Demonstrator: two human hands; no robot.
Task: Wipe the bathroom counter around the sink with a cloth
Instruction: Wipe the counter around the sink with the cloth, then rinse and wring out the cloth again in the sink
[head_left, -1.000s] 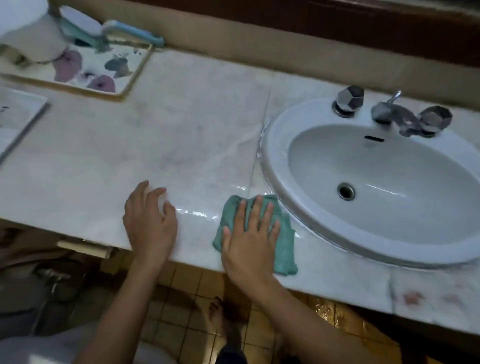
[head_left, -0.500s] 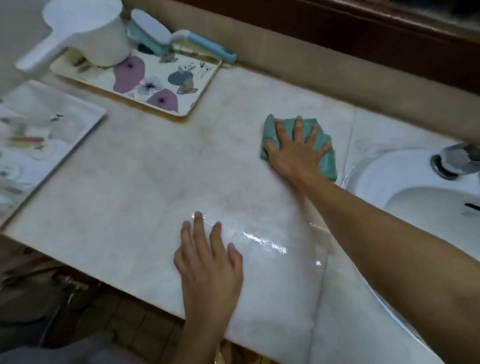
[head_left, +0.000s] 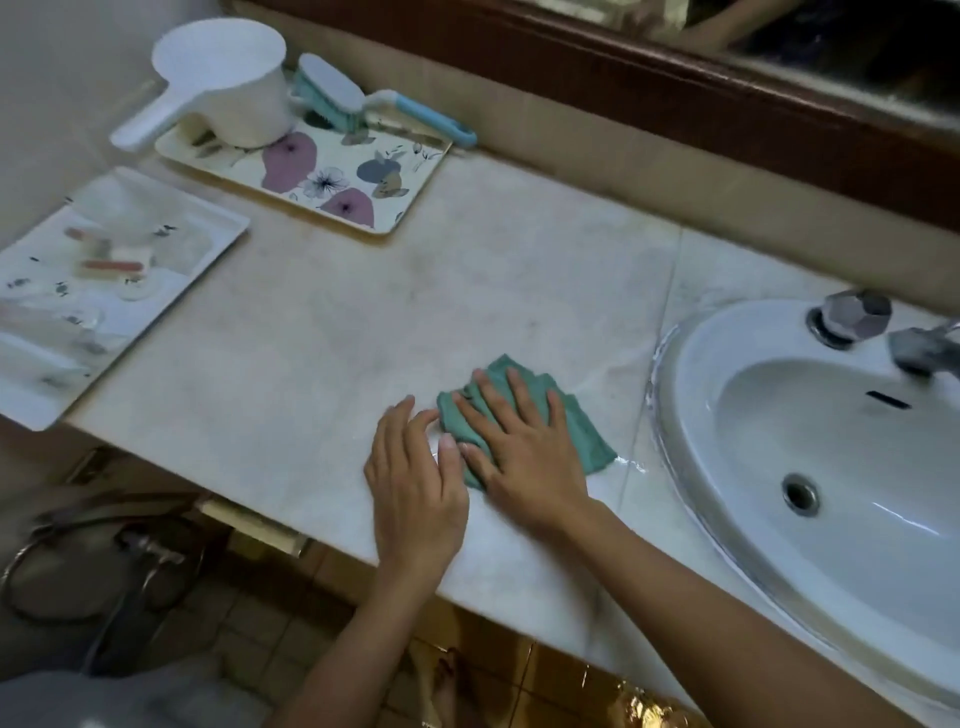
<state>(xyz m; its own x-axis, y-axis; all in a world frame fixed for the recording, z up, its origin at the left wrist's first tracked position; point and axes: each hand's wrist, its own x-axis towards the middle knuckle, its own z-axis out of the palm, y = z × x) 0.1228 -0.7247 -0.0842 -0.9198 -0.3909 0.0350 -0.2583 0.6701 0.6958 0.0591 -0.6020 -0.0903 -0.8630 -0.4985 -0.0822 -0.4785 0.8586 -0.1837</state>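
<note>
Pressing flat, the right hand (head_left: 524, 447) is laid with fingers spread over the green cloth (head_left: 582, 431), which is pinned to the marble counter (head_left: 322, 332) left of the sink (head_left: 691, 374). Cloth is seen beyond the fingertips and to their right. The left hand (head_left: 415, 488) is rested palm down, fingers extended and gripping nothing, its fingertips just beside the cloth's left edge. A wet streak (head_left: 631, 464) is seen right of the cloth.
</note>
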